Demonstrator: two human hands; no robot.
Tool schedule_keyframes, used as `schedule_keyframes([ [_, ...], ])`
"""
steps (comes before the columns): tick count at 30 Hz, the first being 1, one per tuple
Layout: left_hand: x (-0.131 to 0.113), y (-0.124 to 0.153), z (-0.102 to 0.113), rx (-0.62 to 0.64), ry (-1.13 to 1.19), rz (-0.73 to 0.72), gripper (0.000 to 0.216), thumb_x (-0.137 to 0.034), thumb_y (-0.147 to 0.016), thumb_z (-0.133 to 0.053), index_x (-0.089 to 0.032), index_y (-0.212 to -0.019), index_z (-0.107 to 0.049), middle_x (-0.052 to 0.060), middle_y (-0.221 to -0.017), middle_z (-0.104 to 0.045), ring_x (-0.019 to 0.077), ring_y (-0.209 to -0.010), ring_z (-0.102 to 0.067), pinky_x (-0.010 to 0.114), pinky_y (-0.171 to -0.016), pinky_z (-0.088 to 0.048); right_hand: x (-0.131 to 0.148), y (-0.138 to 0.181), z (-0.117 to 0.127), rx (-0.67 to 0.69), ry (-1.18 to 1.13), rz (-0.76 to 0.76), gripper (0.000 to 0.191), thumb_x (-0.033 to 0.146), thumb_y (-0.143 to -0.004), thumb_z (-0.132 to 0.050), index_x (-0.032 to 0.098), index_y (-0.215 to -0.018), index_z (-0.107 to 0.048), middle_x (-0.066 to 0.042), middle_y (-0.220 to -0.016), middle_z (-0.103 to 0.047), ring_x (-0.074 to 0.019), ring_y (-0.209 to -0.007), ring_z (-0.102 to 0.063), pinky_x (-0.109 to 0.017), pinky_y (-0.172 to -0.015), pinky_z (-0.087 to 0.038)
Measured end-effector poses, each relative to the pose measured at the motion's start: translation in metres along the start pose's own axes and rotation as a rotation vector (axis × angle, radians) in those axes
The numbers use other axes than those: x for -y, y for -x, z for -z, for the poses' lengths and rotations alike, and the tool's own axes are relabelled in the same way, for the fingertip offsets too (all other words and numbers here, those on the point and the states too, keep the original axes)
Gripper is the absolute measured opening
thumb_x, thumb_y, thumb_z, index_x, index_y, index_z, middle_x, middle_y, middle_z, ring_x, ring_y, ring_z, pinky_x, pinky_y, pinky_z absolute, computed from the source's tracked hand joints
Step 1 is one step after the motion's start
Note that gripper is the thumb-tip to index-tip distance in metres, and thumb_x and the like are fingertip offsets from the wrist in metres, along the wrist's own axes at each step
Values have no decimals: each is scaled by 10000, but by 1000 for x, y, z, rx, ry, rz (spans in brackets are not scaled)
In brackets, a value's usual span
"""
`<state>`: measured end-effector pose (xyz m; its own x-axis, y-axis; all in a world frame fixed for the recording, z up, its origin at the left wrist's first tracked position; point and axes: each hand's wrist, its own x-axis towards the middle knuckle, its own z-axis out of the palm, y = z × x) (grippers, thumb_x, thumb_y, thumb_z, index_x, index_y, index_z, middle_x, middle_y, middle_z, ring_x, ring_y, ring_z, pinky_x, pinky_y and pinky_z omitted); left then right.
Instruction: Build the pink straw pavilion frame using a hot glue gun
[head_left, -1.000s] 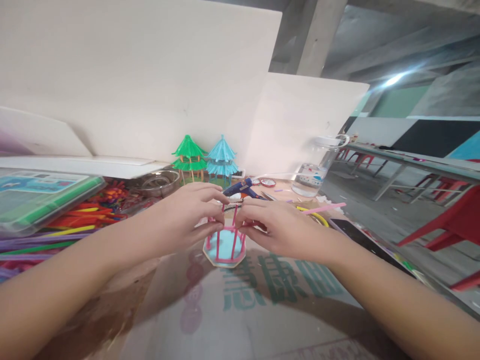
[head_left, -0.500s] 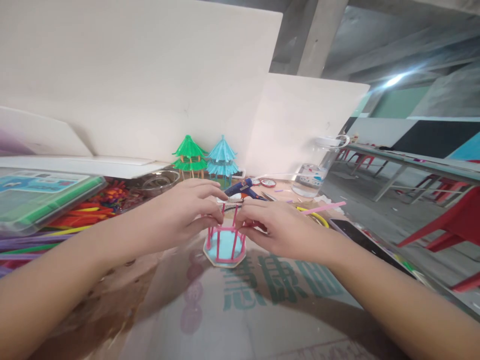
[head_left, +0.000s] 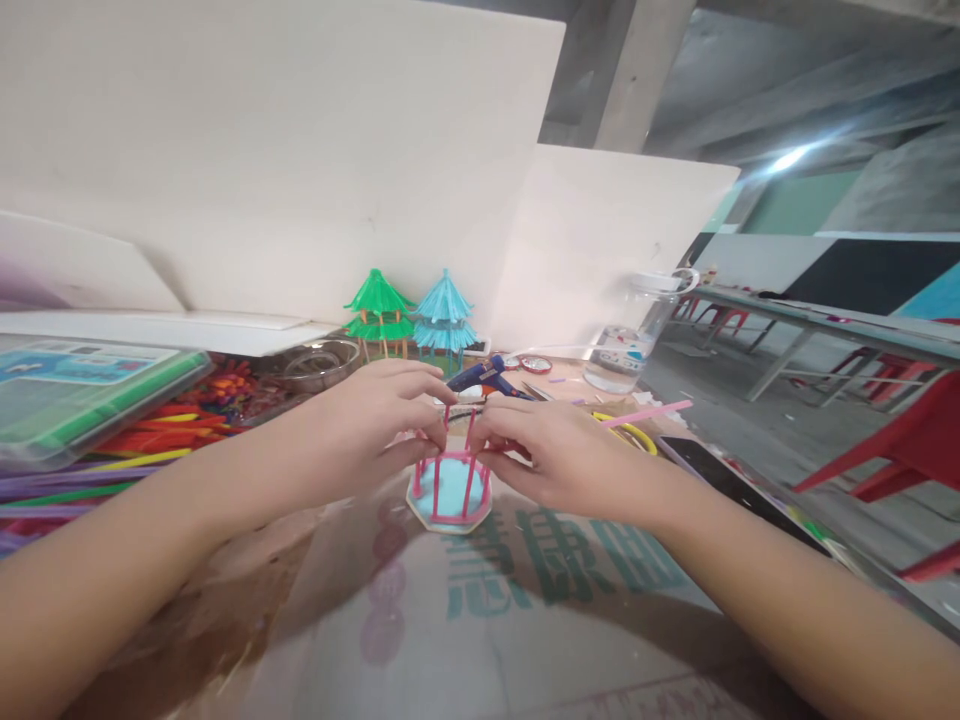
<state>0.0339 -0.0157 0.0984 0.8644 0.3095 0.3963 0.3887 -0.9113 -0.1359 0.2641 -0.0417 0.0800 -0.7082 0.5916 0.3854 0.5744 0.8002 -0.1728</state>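
In the middle of the work surface stands a small pink pavilion frame (head_left: 437,490), with thin upright posts and a crossbar. It rests on a light blue base (head_left: 452,488) with a pale angled rim. From the left, my left hand (head_left: 382,420) closes thumb and fingers on the frame's upper left posts. Opposite it, my right hand (head_left: 551,447) pinches the upper right side, a pink strip (head_left: 649,413) sticking out behind it. My fingers hide part of the frame's top.
Behind stand a green pavilion model (head_left: 379,305) and a blue one (head_left: 445,312), near a glue gun (head_left: 478,374). A water bottle (head_left: 621,345) and a phone (head_left: 731,485) lie to the right. At left are a plastic case (head_left: 97,400) and colourful craft stems (head_left: 161,436).
Almost nothing differs. Both hands stay in the same place on the pink frame, which has not visibly moved.
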Motion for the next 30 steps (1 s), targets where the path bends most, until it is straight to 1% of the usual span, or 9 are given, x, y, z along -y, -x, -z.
schedule_keyframes([
  [4, -1, 0, 0, -6, 1, -15, 215, -232, -960, -499, -209, -929, -711, 64, -1085, -714, 194, -1051, -635, 356, -931, -491, 0, 0, -3, 1, 29, -26, 108, 106, -829, -562, 193, -886, -590, -6, -805, -651, -131, -698, -559, -235, -620, -351],
  [8, 0, 1, -1, -10, -6, -24, 206, -217, -953, -505, -197, -923, -708, 73, -1093, -708, 201, -1063, -630, 361, -945, -485, 0, -2, -8, -19, 49, -61, 93, 117, -818, -575, 191, -872, -591, -15, -829, -663, -138, -712, -560, -239, -625, -348],
  [13, 1, 2, -1, -4, 17, -29, 235, -252, -967, -483, -193, -921, -706, 88, -1117, -695, 217, -1099, -614, 385, -959, -481, 1, -4, -10, -25, 53, -104, 73, 127, -827, -569, 191, -858, -582, -14, -825, -658, -143, -708, -556, -241, -617, -344],
  [15, -1, 2, 0, -4, 23, -8, 251, -281, -974, -473, -196, -932, -706, 94, -1128, -688, 224, -1108, -608, 396, -959, -482, 2, -3, -9, -45, 52, -103, 76, 125, -826, -569, 192, -861, -574, -10, -817, -647, -139, -705, -552, -239, -620, -345],
  [19, -9, 2, -2, -77, 48, 65, 269, -324, -976, -473, -206, -1094, -684, 117, -1196, -652, 242, -1141, -583, 427, -967, -482, 3, -2, -5, -127, 72, -64, 82, 118, -824, -556, 192, -859, -560, -7, -804, -616, -129, -687, -536, -237, -615, -340],
  [22, -16, 2, -6, -148, 79, 87, 272, -280, -975, -480, -229, -1182, -649, 115, -1259, -617, 239, -1186, -554, 434, -989, -475, 4, -1, -2, -210, 90, -13, 62, 129, -830, -544, 191, -832, -547, 2, -761, -586, -125, -645, -508, -237, -585, -319],
  [27, -28, 2, -9, -245, 86, 143, 278, -239, -979, -452, -226, -1142, -677, 113, -1289, -604, 242, -1248, -518, 447, -1030, -462, 6, -1, 2, -349, 121, -20, 45, 166, -872, -522, 188, -849, -553, 11, -713, -580, -125, -617, -504, -235, -565, -325],
  [30, -34, 1, -5, -262, 151, 188, 284, -260, -973, -467, -249, -1145, -692, 90, -1300, -606, 233, -1228, -542, 414, -1014, -487, 8, -1, 3, -406, 157, -5, 64, 194, -889, -521, 189, -836, -556, 15, -686, -563, -121, -595, -494, -235, -554, -326],
])
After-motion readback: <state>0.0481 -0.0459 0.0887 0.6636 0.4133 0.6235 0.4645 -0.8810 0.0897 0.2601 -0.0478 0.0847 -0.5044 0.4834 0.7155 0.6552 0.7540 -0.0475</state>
